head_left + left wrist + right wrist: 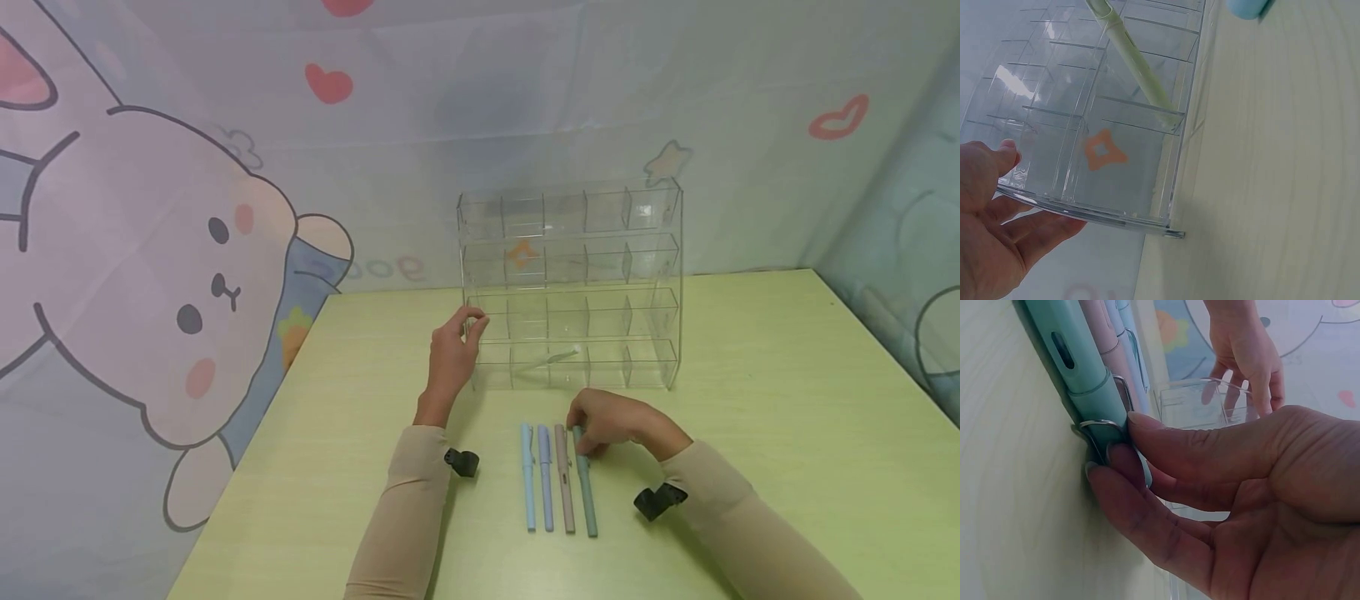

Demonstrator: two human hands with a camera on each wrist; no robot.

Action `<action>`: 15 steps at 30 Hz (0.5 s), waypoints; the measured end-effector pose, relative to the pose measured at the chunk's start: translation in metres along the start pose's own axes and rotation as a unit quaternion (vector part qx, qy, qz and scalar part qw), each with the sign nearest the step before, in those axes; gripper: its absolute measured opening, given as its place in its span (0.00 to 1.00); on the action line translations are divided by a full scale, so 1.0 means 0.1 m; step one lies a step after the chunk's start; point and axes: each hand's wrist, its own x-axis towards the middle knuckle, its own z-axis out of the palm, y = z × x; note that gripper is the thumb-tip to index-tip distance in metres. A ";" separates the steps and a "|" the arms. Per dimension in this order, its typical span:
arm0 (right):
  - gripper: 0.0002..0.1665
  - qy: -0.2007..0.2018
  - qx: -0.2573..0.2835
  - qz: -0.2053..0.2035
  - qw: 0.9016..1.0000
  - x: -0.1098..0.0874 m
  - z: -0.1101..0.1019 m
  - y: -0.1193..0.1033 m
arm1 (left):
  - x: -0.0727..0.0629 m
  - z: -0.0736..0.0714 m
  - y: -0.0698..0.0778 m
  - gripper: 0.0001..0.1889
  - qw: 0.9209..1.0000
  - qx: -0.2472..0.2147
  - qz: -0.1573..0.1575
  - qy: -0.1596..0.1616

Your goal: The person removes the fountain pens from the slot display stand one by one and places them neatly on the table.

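Note:
My left hand (452,358) holds the left side panel of a clear acrylic rack (568,290), with the thumb inside and fingers outside in the left wrist view. With thumb and fingertips, my right hand (613,417) pinches the capped end of a green pen (587,504), around its metal clip (1102,424). This pen is the rightmost in a row on the table. Beside it lie a pinkish-brown pen (566,492), a lavender pen (546,483) and a light blue pen (528,487). A pale green pen (1132,59) lies slanted in the rack's lowest tier.
The rack has several tiers split by thin dividers and stands toward the back of the pale yellow table (772,417). Behind it hangs a cloth backdrop (405,167) with a cartoon rabbit and hearts. A small black camera sits on each wrist.

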 end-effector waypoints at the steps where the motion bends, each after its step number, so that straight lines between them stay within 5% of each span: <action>1: 0.20 0.000 0.003 0.000 1.000 0.00 0.00 0.00 | 0.00 0.00 0.00 0.12 1.000 0.000 -0.001 -0.001; 15: 0.21 -0.006 0.000 -0.001 1.000 0.00 -0.01 0.01 | -0.01 -0.01 0.03 0.10 1.000 0.002 -0.003 0.003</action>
